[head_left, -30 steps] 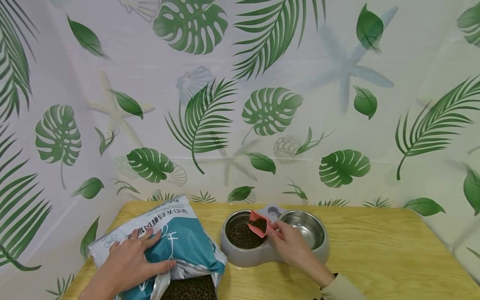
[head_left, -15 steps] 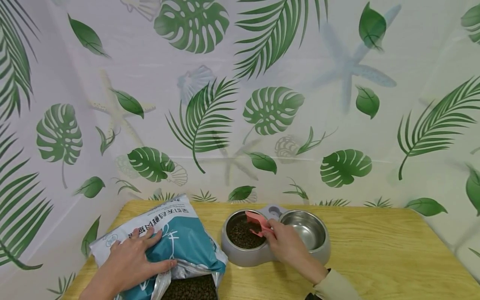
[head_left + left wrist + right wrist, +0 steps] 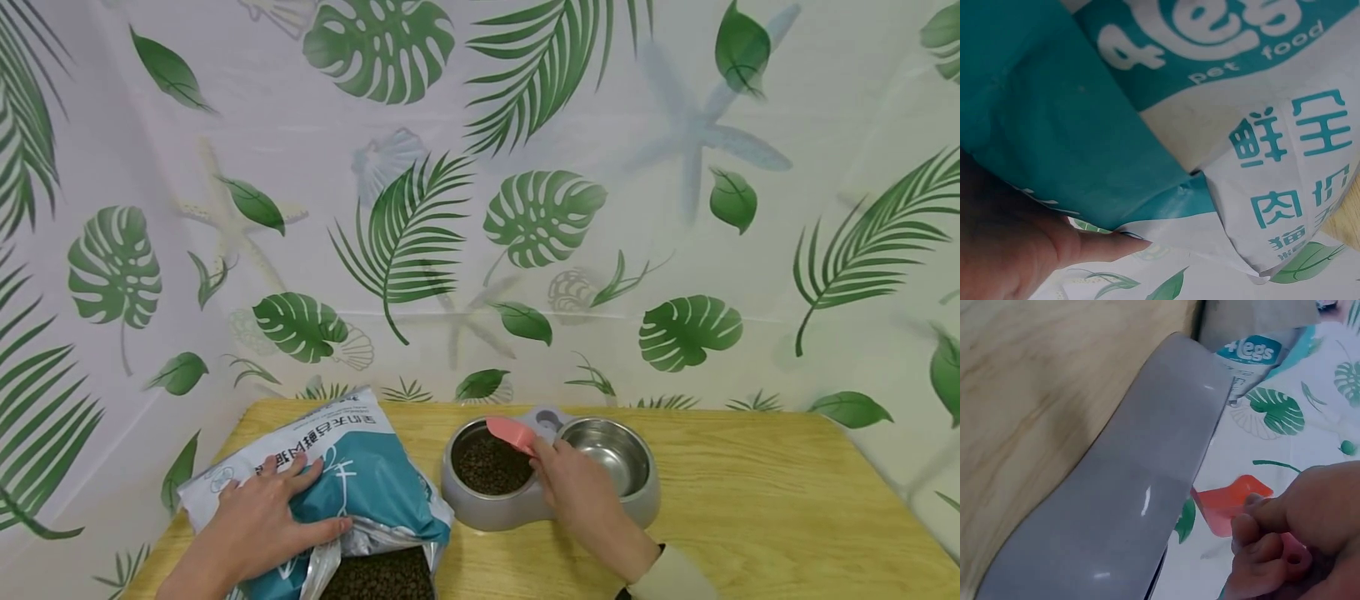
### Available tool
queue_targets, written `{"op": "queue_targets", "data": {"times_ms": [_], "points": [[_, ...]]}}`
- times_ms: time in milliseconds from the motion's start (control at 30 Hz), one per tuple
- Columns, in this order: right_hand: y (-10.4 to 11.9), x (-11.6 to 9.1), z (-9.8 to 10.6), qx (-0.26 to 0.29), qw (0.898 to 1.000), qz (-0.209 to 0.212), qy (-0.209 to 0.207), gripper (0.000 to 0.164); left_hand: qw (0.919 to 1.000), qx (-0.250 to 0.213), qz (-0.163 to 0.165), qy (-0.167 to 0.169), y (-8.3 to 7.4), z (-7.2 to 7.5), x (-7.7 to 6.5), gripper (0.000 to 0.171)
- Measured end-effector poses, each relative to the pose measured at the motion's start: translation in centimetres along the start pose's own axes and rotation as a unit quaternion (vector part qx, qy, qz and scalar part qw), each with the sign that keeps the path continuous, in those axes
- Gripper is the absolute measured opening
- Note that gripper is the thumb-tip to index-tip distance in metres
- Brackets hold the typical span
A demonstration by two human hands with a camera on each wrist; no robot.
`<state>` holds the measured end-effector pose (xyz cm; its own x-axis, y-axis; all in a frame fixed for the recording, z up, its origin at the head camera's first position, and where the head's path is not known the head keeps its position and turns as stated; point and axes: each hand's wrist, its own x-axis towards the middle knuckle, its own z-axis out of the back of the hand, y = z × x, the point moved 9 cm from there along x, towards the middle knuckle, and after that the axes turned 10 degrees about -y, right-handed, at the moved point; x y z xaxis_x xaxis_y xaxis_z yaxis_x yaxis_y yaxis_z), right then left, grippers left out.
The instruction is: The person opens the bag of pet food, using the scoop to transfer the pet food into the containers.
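My left hand (image 3: 251,521) rests with spread fingers on a teal and white pet food bag (image 3: 375,475), which lies on its side with its torn mouth showing brown kibble (image 3: 384,577). In the left wrist view the thumb side of that hand (image 3: 1016,244) lies along the bag (image 3: 1072,131). Over the left steel bowl of a grey double feeder (image 3: 498,518), my right hand (image 3: 585,492) pinches the handle of a red scoop (image 3: 512,433). The scoop is tipped, its inside hidden in the head view. Kibble (image 3: 487,467) covers that bowl's bottom. Fingertips curl round the scoop (image 3: 1225,506) in the right wrist view.
The feeder's right steel bowl (image 3: 618,458) shows bare metal beside my right wrist. A small round recess (image 3: 549,417) sits at the feeder's back. The wooden table (image 3: 765,500) extends to the right; a leaf-printed sheet (image 3: 585,333) hangs behind.
My right hand has turned the scoop over: kibble showed in it a second ago, and its back now faces up over the left bowl. The left hand stays on the bag.
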<state>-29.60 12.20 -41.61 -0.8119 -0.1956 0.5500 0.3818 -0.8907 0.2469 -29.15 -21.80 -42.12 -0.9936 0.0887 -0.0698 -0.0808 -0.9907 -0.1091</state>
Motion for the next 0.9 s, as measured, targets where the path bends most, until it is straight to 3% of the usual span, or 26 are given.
{"op": "queue_targets", "data": {"times_ms": [67,133,200,267,333,400,467,600,700,767,800,900], "points": [[-0.4,0.1,0.0,0.059,0.998,-0.031,0.019,0.007,1.0,0.0,0.0,-0.001,0.0,0.0,0.0,0.109],[-0.8,0.1,0.0,0.154,0.984,-0.07,0.058,0.007,1.0,0.0,0.0,-0.001,0.0,0.0,0.1,0.109],[-0.7,-0.2,0.1,0.264,0.952,-0.104,0.113,0.015,1.0,-0.001,0.0,0.0,0.0,0.0,0.1,0.109],[0.0,-0.9,0.2,0.359,0.908,-0.119,0.181,0.023,1.0,-0.001,0.0,0.0,0.0,0.0,0.1,0.109],[1.1,-1.8,0.6,0.421,0.864,-0.117,0.248,0.028,1.0,-0.001,0.002,0.001,0.1,-0.1,0.1,0.109],[2.3,-2.8,1.0,0.457,0.833,-0.099,0.297,0.029,1.0,0.0,0.003,0.002,0.2,-0.1,0.0,0.11],[3.5,-3.7,1.4,0.469,0.817,-0.073,0.327,0.027,1.0,0.001,0.004,0.003,0.2,-0.1,0.0,0.11],[5.3,-6.0,1.1,0.479,0.78,-0.07,0.396,0.025,1.0,-0.002,0.004,0.007,0.2,-0.2,0.0,0.109],[5.3,-7.9,-2.0,0.45,0.782,-0.054,0.428,0.025,0.9999,-0.006,0.005,0.01,0.2,-0.4,0.0,0.109],[4.1,-9.5,-6.4,0.427,0.794,-0.021,0.432,0.021,0.9999,-0.007,0.006,0.01,0.2,-0.4,0.0,0.11],[3.4,-10.3,-8.8,0.403,0.809,-0.001,0.428,0.018,0.9999,-0.006,0.007,0.009,0.2,-0.4,0.0,0.11],[2.0,-12.3,-13.9,0.371,0.821,0.018,0.433,0.014,1.0,-0.003,0.006,0.007,0.2,-0.4,0.0,0.111]]}}
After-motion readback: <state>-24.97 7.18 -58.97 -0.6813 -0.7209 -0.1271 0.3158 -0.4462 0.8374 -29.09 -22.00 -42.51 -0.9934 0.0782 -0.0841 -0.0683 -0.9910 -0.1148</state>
